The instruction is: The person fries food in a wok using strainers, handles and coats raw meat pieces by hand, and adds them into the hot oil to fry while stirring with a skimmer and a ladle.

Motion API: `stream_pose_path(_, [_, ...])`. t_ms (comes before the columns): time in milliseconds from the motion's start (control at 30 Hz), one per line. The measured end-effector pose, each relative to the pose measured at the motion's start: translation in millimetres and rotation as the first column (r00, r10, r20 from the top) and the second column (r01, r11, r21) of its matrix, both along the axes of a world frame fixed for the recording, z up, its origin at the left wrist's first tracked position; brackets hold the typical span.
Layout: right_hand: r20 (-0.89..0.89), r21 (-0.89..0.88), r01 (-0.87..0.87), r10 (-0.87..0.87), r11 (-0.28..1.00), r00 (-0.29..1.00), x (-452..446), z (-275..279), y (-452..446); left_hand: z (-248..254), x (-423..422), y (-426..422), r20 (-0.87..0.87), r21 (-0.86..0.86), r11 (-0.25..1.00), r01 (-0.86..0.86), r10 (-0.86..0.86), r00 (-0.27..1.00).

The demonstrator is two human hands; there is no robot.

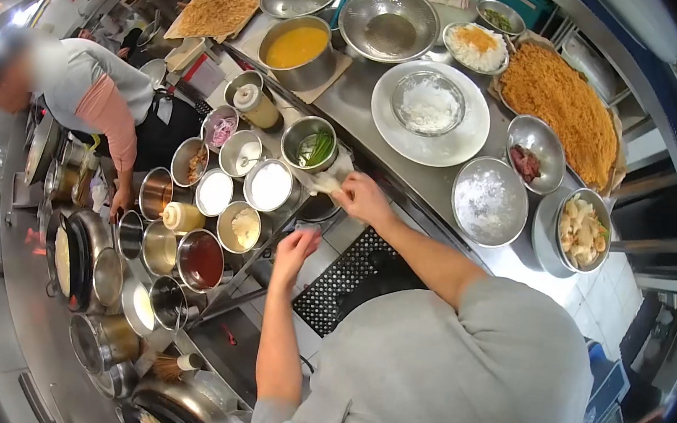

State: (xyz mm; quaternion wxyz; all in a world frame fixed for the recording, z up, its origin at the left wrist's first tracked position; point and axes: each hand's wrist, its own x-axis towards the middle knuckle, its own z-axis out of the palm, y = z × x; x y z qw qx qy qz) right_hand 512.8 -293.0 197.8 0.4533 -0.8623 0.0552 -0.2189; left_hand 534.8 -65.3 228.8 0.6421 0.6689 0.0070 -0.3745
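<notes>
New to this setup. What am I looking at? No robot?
No robot: just a person's two bare hands. The single picture comes from a camera worn on their head, looking forward and down, so their own torso shows below.

The right hand seems to pinch a pale item, possibly cloth; the left hand shows nothing in it.

On the steel counter are a bowl of white powder and a pot of yellow liquid. Further left, metal containers hold red sauce and other foods. A co-worker stands beyond.
</notes>
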Motion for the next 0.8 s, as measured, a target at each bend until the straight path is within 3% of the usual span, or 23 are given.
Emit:
stream_pose_path(67, [-0.076, -0.007, 0.014, -0.014, 1.000, 0.997, 7, 15, -5, -16, 18, -42, -0.173, -0.169, 0.979, -0.111, 0.082, 0.982])
stream_pose_path(100, [0.029, -0.055, 0.041, -0.040, 0.998, 0.999, 11, 21, -8, -24, 26, -58, -0.193, -0.250, 0.957, -0.145, 0.098, 0.976])
stream_pose_path(200, [-0.285, 0.293, 0.028, 0.059, 0.956, 0.957, 27, 27, -17, -45, 40, -94, -0.328, -0.448, 0.848, -0.282, 0.137, 0.935])
stream_pose_path(233, [-0.291, 0.578, -0.003, 0.209, 0.816, 0.934, 33, 26, -16, -47, 44, -105, -0.413, -0.486, 0.800, -0.351, 0.144, 0.899])
stream_pose_path(267, [-0.217, 0.881, 0.066, 0.277, 0.468, 0.936, 34, 25, -5, -49, 48, -115, -0.494, -0.516, 0.746, -0.421, 0.142, 0.858])
stream_pose_path(300, [-0.208, 0.960, 0.149, 0.251, 0.235, 0.945, 41, 20, 9, -51, 51, -122, -0.542, -0.469, 0.760, -0.450, 0.155, 0.826])
stream_pose_path(367, [-0.186, 0.945, 0.230, 0.197, -0.233, 0.963, 45, -13, 13, -64, 56, -133, -0.471, -0.422, 0.810, -0.407, 0.188, 0.862])
stream_pose_path(400, [-0.252, 0.961, 0.229, 0.151, 0.154, 0.956, 52, -47, 14, -68, 55, -138, -0.432, -0.391, 0.837, -0.383, 0.200, 0.879])
stream_pose_path(433, [-0.296, 0.829, 0.215, 0.079, 0.516, 0.952, 65, -88, 15, -53, 46, -147, -0.377, -0.286, 0.856, -0.431, 0.314, 0.872])
stream_pose_path(467, [-0.318, 0.568, 0.197, -0.008, 0.799, 0.948, 70, -109, 16, -52, 46, -149, -0.347, -0.273, 0.869, -0.414, 0.312, 0.884])
stream_pose_path(500, [-0.258, 0.804, 0.226, -0.020, 0.550, 0.966, 67, -81, 22, -55, 46, -149, -0.322, -0.259, 0.880, -0.399, 0.311, 0.894])
stream_pose_path(533, [-0.314, 0.686, 0.249, -0.030, 0.684, 0.949, 57, -46, 22, -59, 49, -148, -0.295, -0.247, 0.889, -0.386, 0.310, 0.904])
stream_pose_path(567, [-0.366, 0.548, 0.257, -0.048, 0.796, 0.929, 48, -8, 19, -88, 64, -139, -0.284, -0.392, 0.886, -0.247, 0.138, 0.949])
stream_pose_path(600, [-0.412, 0.393, 0.249, -0.073, 0.885, 0.908, 44, 9, 18, -84, 61, -142, -0.315, -0.398, 0.869, -0.293, 0.171, 0.934])
stream_pose_path(633, [-0.335, 0.421, 0.294, -0.154, 0.858, 0.930, 50, -17, 23, -80, 58, -142, -0.344, -0.400, 0.851, -0.341, 0.206, 0.916])
stream_pose_path(800, [-0.374, 0.260, 0.326, -0.216, 0.909, 0.902, 39, -19, 28, -90, 59, -136, -0.377, -0.412, 0.812, -0.413, 0.261, 0.889])
